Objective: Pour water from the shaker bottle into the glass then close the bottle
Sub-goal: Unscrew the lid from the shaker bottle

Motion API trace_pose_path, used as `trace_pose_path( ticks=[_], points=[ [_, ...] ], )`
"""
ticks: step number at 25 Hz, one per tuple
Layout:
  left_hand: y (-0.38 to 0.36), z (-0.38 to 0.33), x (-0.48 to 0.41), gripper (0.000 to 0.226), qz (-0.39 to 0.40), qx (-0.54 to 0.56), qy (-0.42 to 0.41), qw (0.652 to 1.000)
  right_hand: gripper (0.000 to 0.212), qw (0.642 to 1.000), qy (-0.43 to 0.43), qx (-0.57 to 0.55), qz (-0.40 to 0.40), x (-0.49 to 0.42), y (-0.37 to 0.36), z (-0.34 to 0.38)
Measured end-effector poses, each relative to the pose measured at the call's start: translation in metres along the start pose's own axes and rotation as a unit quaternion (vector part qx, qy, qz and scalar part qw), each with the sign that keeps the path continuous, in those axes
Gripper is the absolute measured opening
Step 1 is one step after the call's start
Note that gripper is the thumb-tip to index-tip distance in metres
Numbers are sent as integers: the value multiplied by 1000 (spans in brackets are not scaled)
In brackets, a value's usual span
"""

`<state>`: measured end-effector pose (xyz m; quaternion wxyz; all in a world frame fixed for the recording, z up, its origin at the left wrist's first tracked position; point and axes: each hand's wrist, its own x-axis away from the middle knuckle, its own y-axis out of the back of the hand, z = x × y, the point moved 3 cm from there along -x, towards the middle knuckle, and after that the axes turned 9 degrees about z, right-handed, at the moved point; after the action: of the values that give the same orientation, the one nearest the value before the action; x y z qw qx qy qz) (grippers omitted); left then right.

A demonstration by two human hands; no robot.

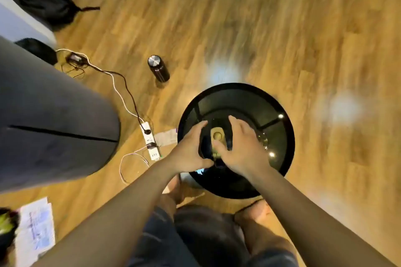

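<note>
Both hands are on the dark shaker bottle with a gold flip cap, which stands near the middle of the round black glass-topped table. The left hand wraps the bottle's left flank in a firm grasp; the right hand curls over the lid from the right, thumb resting on the gold cap, apparently working it, though motion blur leaves it unclear whether the cap is being opened or pressed home. The clear drinking glass sits just right of the right hand, half hidden behind its knuckles, toward the table's right edge.

The chief risk is that glass: a right wrist swinging outward could knock it toward the rim. A lid not seated would also leak once tipped. Open room lies across the table's far half; the near edge is crowded by the forearms. On the floor beyond the far-left rim stands a dark cylindrical flask with a steel lid, well apart
</note>
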<state>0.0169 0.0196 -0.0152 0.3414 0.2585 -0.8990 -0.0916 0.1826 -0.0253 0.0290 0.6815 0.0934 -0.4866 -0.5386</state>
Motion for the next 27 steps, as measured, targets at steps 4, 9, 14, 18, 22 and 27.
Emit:
trace_pose_path(
  ticks=[4,9,14,18,22,27],
  points=[
    [-37,51,-35,137,-29,52,-61,996,82,998,-5,-14,-62,-35,-65,-15],
    [-60,90,-59,124,-123,96,-189,969,65,969,50,-41,-240,-55,-95,-36],
    [-74,103,-83,121,-216,85,-266,936,49,961,119,-44,-247,-60,-85,-38],
    [-77,100,-82,121,-214,85,-232,945,50,981,137,33,-137,-54,-69,-34],
    [-75,98,-82,132,-198,87,-193,957,61,900,60,366,-230,-48,-72,-24],
    [-76,95,-78,105,-204,99,-207,952,56,924,29,342,-165,-44,-73,-14]
  ],
)
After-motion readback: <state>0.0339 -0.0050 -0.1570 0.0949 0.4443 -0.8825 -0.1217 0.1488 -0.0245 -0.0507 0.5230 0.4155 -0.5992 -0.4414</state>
